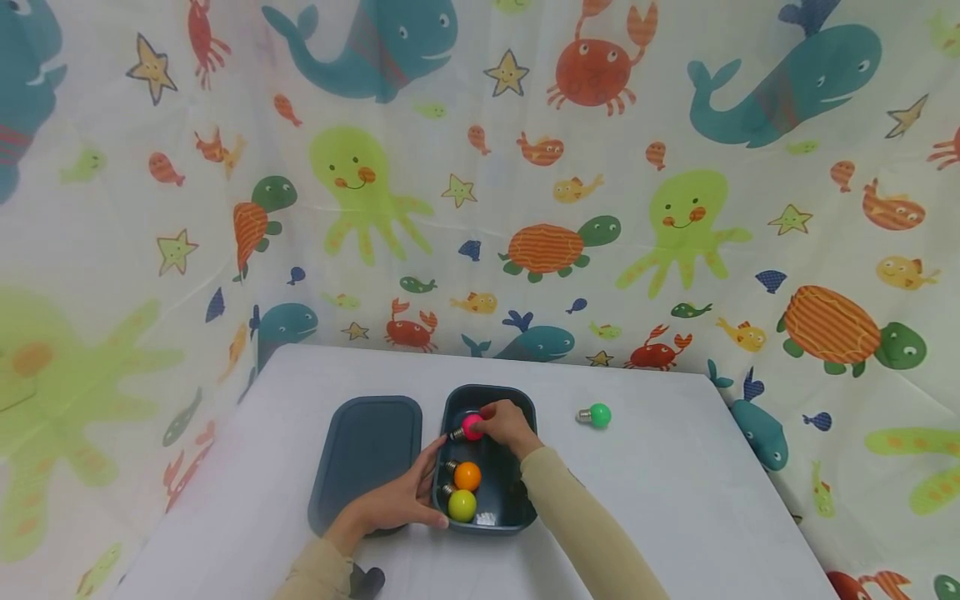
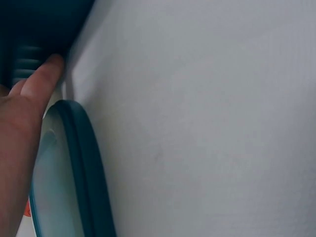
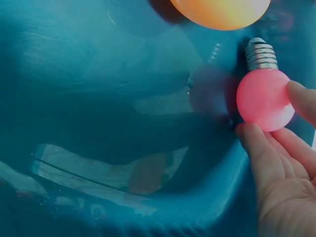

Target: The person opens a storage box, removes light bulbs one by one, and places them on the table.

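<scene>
A pink light bulb (image 3: pixel 265 98) with a silver screw base is pinched between the thumb and fingers of my right hand (image 1: pixel 510 427), inside a dark blue box (image 1: pixel 491 528). An orange bulb (image 1: pixel 467 476) and a yellow bulb (image 1: pixel 462 506) lie along the box's left side, their bases toward the left wall. My left hand (image 1: pixel 401 497) rests against the outside of that wall, thumb near the front corner and fingers stretched along the side. In the left wrist view, a fingertip (image 2: pixel 55 61) touches the box's outer wall.
Left of the box lies a flat dark blue lid (image 1: pixel 375 450), partly under my left hand. A green bulb (image 1: pixel 599 416) lies to the right on the white table (image 1: pixel 675 500). A curtain (image 1: pixel 465 150) with sea animals hangs behind the table.
</scene>
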A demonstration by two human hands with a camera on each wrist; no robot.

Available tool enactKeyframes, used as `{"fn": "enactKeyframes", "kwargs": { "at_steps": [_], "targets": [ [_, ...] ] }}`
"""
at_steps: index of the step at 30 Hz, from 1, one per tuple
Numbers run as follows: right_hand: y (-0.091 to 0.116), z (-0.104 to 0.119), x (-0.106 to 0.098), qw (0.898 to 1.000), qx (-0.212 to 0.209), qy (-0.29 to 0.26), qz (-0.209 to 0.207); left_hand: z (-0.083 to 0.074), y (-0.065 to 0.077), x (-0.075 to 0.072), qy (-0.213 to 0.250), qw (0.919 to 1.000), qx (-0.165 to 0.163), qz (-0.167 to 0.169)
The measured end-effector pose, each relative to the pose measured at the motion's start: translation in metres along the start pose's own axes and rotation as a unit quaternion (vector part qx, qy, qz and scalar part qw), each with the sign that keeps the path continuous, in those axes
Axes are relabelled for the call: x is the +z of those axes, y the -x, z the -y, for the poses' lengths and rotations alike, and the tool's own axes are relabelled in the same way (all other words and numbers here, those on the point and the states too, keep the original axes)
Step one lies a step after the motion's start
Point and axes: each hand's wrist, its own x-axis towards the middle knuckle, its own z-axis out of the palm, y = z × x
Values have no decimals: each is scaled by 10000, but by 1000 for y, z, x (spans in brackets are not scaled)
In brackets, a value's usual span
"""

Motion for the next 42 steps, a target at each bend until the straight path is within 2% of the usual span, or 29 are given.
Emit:
{"fn": "enactKeyframes", "kwargs": {
  "at_steps": [8, 15, 25, 31, 42],
  "targets": [
    [8, -5, -7, 9999, -124, -17, -31, -4, 6, 10, -15, 10000, 23, -31],
    [16, -7, -23, 9992, -374, -135, 2, -5, 9, 16, 23, 10000, 41, -32],
    [25, -8, -52, 9982, -122, -543, -220, -6, 10, 17, 51, 10000, 28, -29],
    [31, -17, -67, 9953, -23, -918, -324, -4, 9, 17, 55, 10000, -10, -61],
    [45, -37, -101, 9908, 105, -1141, -718, -6, 10, 17, 116, 9999, -5, -53]
  ]
}}
